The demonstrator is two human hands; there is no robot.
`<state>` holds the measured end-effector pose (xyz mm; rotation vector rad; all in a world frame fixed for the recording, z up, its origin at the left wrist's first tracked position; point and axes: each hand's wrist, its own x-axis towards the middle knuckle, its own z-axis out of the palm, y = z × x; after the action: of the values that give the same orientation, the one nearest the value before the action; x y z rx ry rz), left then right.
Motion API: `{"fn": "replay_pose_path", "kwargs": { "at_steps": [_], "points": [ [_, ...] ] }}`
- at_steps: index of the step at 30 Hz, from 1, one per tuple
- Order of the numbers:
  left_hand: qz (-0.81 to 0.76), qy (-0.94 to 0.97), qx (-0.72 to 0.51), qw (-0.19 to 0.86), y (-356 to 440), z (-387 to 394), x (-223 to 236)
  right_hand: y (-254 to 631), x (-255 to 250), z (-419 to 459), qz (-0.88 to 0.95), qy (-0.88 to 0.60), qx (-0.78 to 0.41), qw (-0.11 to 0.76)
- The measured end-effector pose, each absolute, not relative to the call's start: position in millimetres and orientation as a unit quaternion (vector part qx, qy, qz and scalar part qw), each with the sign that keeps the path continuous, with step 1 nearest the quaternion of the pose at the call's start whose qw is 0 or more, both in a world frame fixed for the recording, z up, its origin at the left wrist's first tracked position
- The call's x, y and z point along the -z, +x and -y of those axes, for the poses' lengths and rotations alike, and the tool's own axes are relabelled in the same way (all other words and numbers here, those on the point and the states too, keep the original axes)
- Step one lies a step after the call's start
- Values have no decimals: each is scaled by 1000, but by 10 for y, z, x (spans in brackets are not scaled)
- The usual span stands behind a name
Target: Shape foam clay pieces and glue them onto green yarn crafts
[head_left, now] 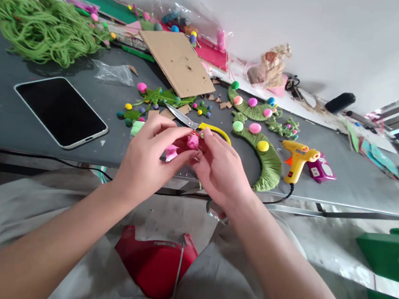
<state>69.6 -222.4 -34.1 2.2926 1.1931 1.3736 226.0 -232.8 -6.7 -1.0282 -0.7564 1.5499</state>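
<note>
My left hand [147,158] and my right hand [223,173] meet above the table's front edge, fingers closed in a pinch around a small crumpled pink paper piece [193,141]. A pink strip [171,153] sticks out between the left thumb and fingers. Fingers partly hide both. Just behind the hands lie scissors [182,117] with yellow handles. To the right is a green yarn-wrapped crescent [270,167] with colored balls on it, and a second green crescent [252,109] is farther back. Several little green pieces with colored beads [162,96] lie behind the left hand.
A phone [61,112] lies at left, before a heap of green yarn [44,26]. Cardboard [178,61] rests behind the scissors. At right are a yellow glue gun [296,161], its cord hanging off the edge, and a purple packet [322,168]. A green bin [392,253] stands below.
</note>
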Motion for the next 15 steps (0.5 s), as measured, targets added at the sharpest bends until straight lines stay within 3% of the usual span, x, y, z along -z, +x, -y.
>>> {"fn": "replay_pose_path", "kwargs": {
  "at_steps": [7, 15],
  "points": [
    [-424, 766, -468, 122, 674, 2186, 331, 2295, 80, 2324, 310, -427, -668, 525],
    [-408, 585, -503, 488, 684, 2237, 313, 2566, 125, 2230, 441, -449, -557, 541]
  ]
}}
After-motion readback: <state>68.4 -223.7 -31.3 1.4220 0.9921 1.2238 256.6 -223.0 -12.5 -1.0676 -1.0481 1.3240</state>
